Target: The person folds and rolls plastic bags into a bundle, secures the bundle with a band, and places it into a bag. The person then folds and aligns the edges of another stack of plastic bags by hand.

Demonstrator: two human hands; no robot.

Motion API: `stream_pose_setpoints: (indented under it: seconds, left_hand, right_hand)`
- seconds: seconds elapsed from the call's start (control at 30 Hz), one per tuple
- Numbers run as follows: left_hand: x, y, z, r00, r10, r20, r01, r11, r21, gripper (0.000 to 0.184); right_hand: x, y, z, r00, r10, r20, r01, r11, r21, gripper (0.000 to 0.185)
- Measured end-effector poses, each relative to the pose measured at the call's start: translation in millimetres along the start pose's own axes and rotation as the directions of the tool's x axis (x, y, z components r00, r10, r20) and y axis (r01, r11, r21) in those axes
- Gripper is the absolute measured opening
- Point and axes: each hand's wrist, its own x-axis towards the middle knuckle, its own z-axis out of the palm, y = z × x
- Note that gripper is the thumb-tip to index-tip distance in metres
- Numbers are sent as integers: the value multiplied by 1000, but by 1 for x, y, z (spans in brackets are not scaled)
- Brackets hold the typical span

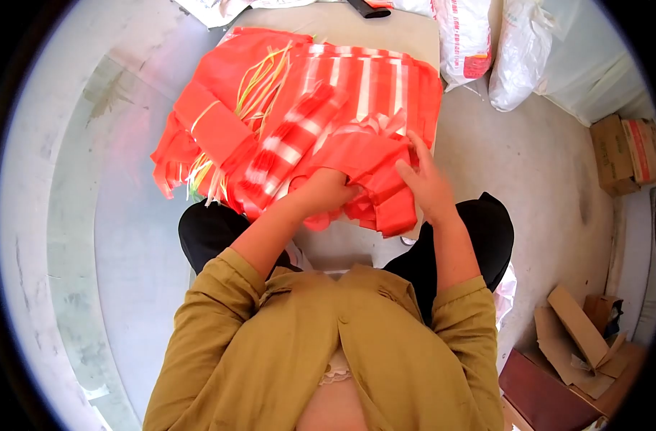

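Observation:
A loose bunch of red cloth (371, 161) lies in front of me at the near right of a larger red pile. My left hand (331, 192) is closed on the near left part of this bunch, and its fingertips are partly hidden in the folds. At the bunch's right edge is my right hand (430, 183), thumb and fingers apart, touching or very near the cloth. Behind it lie flat red pieces with white stripes (364, 79). To the left rests a folded red bundle (214, 123) with a thin yellow band around it, beside loose yellow and white ties (260, 82).
The pile lies on a low tan board (421, 36) before my knees. White printed sacks (464, 43) stand at the back right. A cardboard box (622, 154) sits by the right wall, and opened cartons (579, 345) lie at the lower right.

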Motion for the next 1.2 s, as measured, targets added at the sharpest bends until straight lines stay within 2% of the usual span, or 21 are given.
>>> stream_pose_setpoints:
  seconds: [0.1,0.2,0.27,0.3,0.33,0.4,0.5,0.6,0.67,0.73,0.8,0.9,1.0,1.1,1.2]
  left_hand:
    - [1,-2,4,999,34,-25,-32,998,56,47]
    - [-1,5,1,995,-93,40,89,993,83,46]
    - [-3,4,-3,990,-95,107,93,995,29,45]
    - [-4,8,-4,981,-131,147,123,991,60,44]
    - [-6,17,-5,968,-166,186,151,984,92,43]
    - [-9,38,-7,915,-316,250,245,929,277,42]
    - [-9,10,9,995,2,104,-23,979,200,44]
    - [-8,-1,20,992,119,-40,-99,935,341,34]
    - [-4,-10,25,984,173,-51,-135,896,422,31]
    - [-4,-12,24,974,221,-48,-174,867,467,30]
    - [-8,-10,19,966,258,-29,-213,853,476,29]
    - [-11,10,9,997,-31,77,-10,872,489,27]
    - [-12,24,1,991,-73,109,24,918,397,28]
    - [-11,31,-2,993,-36,109,-17,894,448,30]
    - [-12,33,5,996,-51,71,4,837,547,32]
  right_hand:
    - [-18,11,1,983,-180,38,181,907,-379,70]
    - [-29,1,4,974,-223,34,219,902,-372,70]
    - [-28,-10,0,985,-162,66,171,973,-153,70]
    - [-28,-13,-1,987,-135,87,139,989,-42,70]
    - [-29,-13,-1,992,-103,70,100,994,53,69]
    - [-29,-15,3,998,-38,51,24,970,242,67]
    - [-35,-31,12,999,46,21,-50,938,342,64]
    - [-37,-25,14,999,-42,-15,44,984,174,63]
    - [-51,-31,23,991,98,-96,-58,932,358,63]
    - [-67,-25,29,964,185,-192,-91,904,417,62]
    - [-83,8,35,924,208,-322,-86,931,354,62]
    - [-97,25,38,889,339,-307,-155,855,495,61]
    - [-98,24,32,928,319,-192,-212,876,433,62]
    - [-95,2,31,936,322,-143,-236,874,426,62]
    - [-88,13,36,968,176,-177,-114,943,314,63]
